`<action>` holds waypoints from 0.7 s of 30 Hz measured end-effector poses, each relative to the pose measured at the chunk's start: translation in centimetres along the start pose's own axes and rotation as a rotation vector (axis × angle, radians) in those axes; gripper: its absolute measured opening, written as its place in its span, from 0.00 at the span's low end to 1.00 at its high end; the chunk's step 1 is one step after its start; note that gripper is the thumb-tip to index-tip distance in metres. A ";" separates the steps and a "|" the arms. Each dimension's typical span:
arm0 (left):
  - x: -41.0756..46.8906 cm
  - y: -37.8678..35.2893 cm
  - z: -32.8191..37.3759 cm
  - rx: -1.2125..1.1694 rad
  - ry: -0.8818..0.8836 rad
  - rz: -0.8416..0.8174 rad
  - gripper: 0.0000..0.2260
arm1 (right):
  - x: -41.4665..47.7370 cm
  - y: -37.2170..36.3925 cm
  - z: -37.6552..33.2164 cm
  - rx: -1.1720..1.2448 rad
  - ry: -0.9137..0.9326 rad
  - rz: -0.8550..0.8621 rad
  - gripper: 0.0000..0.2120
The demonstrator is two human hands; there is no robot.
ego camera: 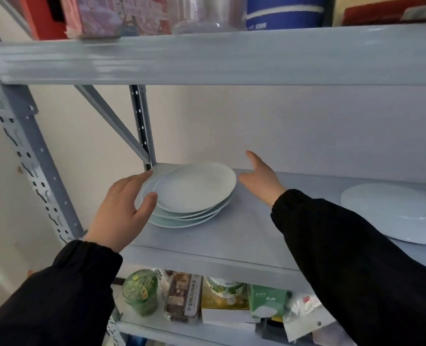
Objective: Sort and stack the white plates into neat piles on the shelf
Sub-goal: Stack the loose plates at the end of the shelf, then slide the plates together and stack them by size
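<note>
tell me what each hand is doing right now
Left hand: open, touching the plate stack at its left rim.
Right hand: open, holding nothing.

L hand (122,211) touched left rim of plate stack (194,188) on shelf (231,240); R hand (260,182) hovered just right, fingers straight; big plate (391,208) far right.

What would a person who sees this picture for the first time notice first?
A stack of white plates sits left on the middle shelf, the left hand touching its left rim and the open right hand near its right side. One larger plate lies alone at the far right.
</note>
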State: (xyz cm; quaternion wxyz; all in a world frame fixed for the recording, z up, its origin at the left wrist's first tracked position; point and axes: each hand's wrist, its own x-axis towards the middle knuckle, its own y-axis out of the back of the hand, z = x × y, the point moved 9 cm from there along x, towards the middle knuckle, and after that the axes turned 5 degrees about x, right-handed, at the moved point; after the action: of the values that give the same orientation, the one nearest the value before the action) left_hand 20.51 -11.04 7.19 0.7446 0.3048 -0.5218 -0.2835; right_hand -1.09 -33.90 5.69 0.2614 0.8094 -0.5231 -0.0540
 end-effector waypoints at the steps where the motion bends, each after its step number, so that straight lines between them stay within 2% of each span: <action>1: 0.3 -0.3 0.9 -0.002 -0.014 0.003 0.25 | -0.4 0.9 0.1 -0.040 0.035 -0.003 0.34; 10: 2.5 -5.5 12.6 -0.085 -0.144 -0.029 0.25 | -5.8 10.9 4.6 -0.432 0.179 0.006 0.38; 15: 3.1 -10.7 21.3 -0.158 -0.257 -0.133 0.27 | -9.2 19.4 9.3 -0.546 0.145 0.063 0.38; 21: 2.5 -16.0 31.0 -0.223 -0.303 -0.235 0.29 | -12.0 28.5 14.3 -0.618 0.101 0.135 0.37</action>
State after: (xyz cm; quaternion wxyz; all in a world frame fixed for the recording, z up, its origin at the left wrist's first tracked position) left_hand -9.90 -28.26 5.08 0.6486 0.2331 -0.5542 -0.4667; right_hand -34.96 -37.70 4.90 0.5235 0.6569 -0.5207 -0.1528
